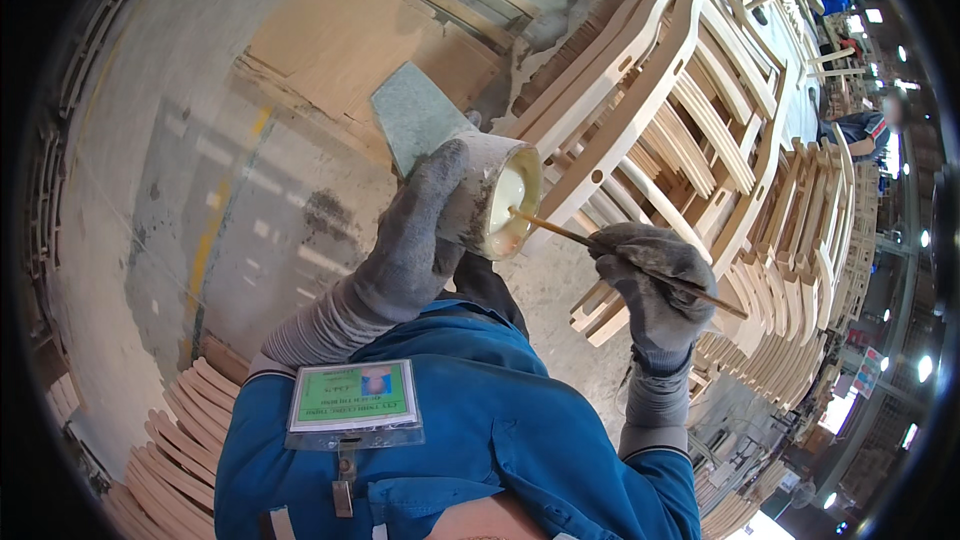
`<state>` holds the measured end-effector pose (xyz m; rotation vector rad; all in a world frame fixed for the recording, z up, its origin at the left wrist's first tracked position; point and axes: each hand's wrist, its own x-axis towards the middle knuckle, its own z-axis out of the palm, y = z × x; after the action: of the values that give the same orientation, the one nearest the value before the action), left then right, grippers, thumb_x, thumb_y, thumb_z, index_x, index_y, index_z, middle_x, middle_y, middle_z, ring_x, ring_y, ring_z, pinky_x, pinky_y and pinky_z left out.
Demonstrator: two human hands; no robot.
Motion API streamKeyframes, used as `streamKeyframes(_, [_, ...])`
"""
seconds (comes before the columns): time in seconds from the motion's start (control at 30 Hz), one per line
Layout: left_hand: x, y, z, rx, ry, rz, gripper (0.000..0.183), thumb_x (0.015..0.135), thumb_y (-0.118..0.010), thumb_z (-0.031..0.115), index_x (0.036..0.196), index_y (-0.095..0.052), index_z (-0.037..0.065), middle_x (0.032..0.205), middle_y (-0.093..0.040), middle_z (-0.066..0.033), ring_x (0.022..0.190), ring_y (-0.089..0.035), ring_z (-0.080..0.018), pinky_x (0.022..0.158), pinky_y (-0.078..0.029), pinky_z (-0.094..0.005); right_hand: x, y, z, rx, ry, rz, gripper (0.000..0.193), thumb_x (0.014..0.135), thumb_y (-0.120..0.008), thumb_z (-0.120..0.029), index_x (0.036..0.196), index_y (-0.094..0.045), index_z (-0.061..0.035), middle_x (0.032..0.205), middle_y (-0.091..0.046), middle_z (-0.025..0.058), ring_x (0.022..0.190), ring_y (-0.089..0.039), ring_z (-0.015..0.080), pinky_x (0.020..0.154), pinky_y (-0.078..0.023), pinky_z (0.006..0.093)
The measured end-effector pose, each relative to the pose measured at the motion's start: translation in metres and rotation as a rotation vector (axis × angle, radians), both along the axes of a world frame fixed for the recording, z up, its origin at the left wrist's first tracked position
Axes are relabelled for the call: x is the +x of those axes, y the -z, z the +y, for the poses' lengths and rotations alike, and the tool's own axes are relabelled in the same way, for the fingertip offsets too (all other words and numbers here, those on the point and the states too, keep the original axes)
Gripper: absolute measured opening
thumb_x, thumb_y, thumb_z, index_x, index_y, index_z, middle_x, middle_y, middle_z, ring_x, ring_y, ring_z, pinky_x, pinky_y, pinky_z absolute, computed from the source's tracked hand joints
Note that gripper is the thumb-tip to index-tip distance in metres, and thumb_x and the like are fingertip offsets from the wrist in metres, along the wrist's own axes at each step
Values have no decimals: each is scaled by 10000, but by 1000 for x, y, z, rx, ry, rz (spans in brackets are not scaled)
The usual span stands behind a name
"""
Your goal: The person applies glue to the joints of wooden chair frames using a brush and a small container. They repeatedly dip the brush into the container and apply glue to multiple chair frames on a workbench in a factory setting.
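Green-and-white badge (353,396) on blue chest

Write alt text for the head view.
A gloved left hand holds a crusted cup of pale glue while the gloved right hand dips a thin wooden stick into it. Stacked unfinished wooden chair frames stand behind.

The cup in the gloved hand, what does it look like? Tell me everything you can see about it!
The cup is small and round, with grimy, smeared grey-white sides crusted with dried drips. It is tipped sideways, so its open mouth faces right. Inside is a thick, creamy, pale yellow-white liquid that looks like glue. The left hand, in a grey glove, wraps around it from the left, thumb on top. A thin wooden stick, held by the right hand, pokes into its mouth. Stacked wooden chair frames stand behind it.
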<state>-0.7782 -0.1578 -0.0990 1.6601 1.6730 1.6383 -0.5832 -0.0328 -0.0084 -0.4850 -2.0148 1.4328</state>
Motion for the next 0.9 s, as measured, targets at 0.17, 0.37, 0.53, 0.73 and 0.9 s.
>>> streamKeyframes(0.17, [23, 4, 6, 0, 40, -163, 639, 826, -604, 29, 1356, -248, 9, 1367, -325, -249, 1228, -416, -349, 1035, -349, -413, 12, 8, 1, -536, 74, 161, 176, 763, -623, 93, 916, -553, 42, 970, -627, 209, 862, -655, 290, 728, -575, 362])
streamKeyframes(0.37, [52, 14, 12, -78, 16, -486, 645, 811, -615, 6, 1352, -264, 18, 1347, -357, -174, 1222, -425, -286, 1030, -378, -377, 37, 33, 34, -1015, 155, 270, 204, 855, -601, -144, 963, -521, 8, 963, -611, 190, 895, -646, 270, 728, -585, 368])
streamKeyframes(0.53, [77, 24, 36, -47, 48, -901, 599, 812, -586, 84, 1331, -298, 0, 1282, -413, -179, 1182, -457, -283, 1006, -412, -371, 35, 43, 56, -1154, 146, 178, 242, 869, -575, -138, 1029, -514, 33, 981, -604, 179, 875, -647, 267, 741, -583, 357])
streamKeyframes(0.73, [77, 7, 52, -89, 77, -1407, 548, 961, -293, 436, 1313, -372, 23, 1281, -462, -140, 1180, -482, -244, 974, -441, -400, 39, 53, 132, -1020, 38, 152, 147, 894, -534, -117, 987, -544, -3, 882, -612, 124, 805, -628, 204, 678, -553, 300])
streamKeyframes(0.9, [74, -11, 57, 40, 97, -1668, 540, 975, -274, 407, 1346, -287, 15, 1348, -385, -145, 1209, -447, -252, 1027, -380, -398, 15, 51, 243, -355, 239, 153, 175, 862, -614, -142, 904, -578, 24, 761, -625, 104, 698, -632, 165, 639, -544, 265])
